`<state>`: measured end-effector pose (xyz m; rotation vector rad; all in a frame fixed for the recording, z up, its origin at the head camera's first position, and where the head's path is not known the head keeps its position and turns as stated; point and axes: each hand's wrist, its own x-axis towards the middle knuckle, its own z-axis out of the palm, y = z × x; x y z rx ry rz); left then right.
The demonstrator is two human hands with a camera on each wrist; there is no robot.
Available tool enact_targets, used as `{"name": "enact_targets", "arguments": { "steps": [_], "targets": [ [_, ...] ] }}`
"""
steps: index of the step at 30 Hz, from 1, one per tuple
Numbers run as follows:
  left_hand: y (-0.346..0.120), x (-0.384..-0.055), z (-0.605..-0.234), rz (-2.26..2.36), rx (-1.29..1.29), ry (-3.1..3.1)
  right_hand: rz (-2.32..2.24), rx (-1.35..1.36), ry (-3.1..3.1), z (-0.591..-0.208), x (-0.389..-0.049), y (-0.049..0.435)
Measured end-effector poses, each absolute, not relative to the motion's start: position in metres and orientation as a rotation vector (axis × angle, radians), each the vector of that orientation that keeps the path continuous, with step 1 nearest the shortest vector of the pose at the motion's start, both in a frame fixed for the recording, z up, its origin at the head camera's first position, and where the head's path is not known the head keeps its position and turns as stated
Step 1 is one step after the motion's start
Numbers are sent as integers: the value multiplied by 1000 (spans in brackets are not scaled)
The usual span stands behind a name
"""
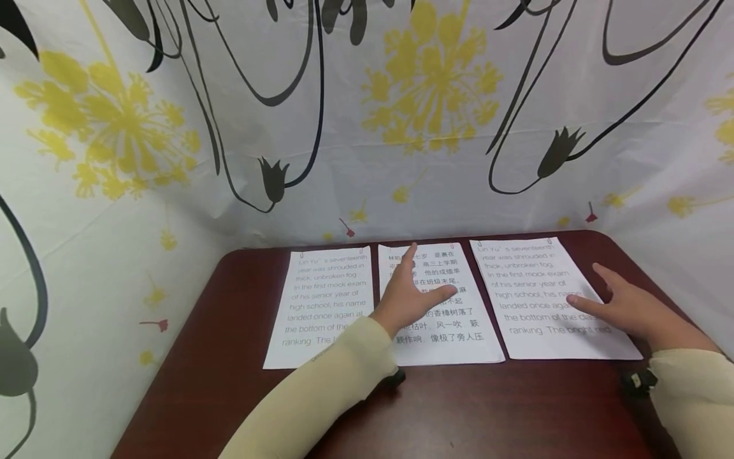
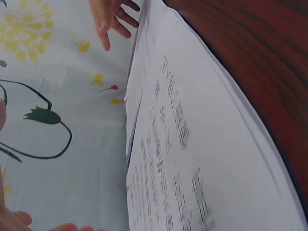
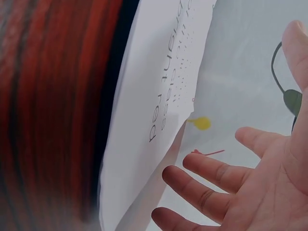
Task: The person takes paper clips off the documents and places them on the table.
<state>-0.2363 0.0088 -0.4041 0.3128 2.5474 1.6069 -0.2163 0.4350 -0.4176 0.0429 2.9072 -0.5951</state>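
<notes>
Got a creased white cloth backdrop (image 1: 321, 121) with yellow and grey plant prints behind a dark red wood-grain table (image 1: 459, 408), smooth, rounded at the far corners, with loads of bare wood along the front. Also seeing flat rectangular paper in a row on top, left stack (image 1: 323, 299), middle stack (image 1: 453, 319) and right stack (image 1: 533, 299), with only thin strips of wood between. Then spotting the left hand (image 1: 404, 299) over the middle stack, thumb and forefinger wide apart, right hand (image 1: 631, 309) at the right stack's outer edge, fingers spread wide, plus tiny clips (image 1: 452, 246) along the top edges.
</notes>
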Motion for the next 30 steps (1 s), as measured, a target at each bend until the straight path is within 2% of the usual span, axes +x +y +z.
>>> {"name": "enact_targets", "arguments": {
  "steps": [13,30],
  "targets": [
    [65,-234,-404,1646,317,2473,-586,100,2890,-419,-219,436],
    [107,-226,-409,1647,233,2360,-591,107,2892,-421,-222,436]
  ]
}}
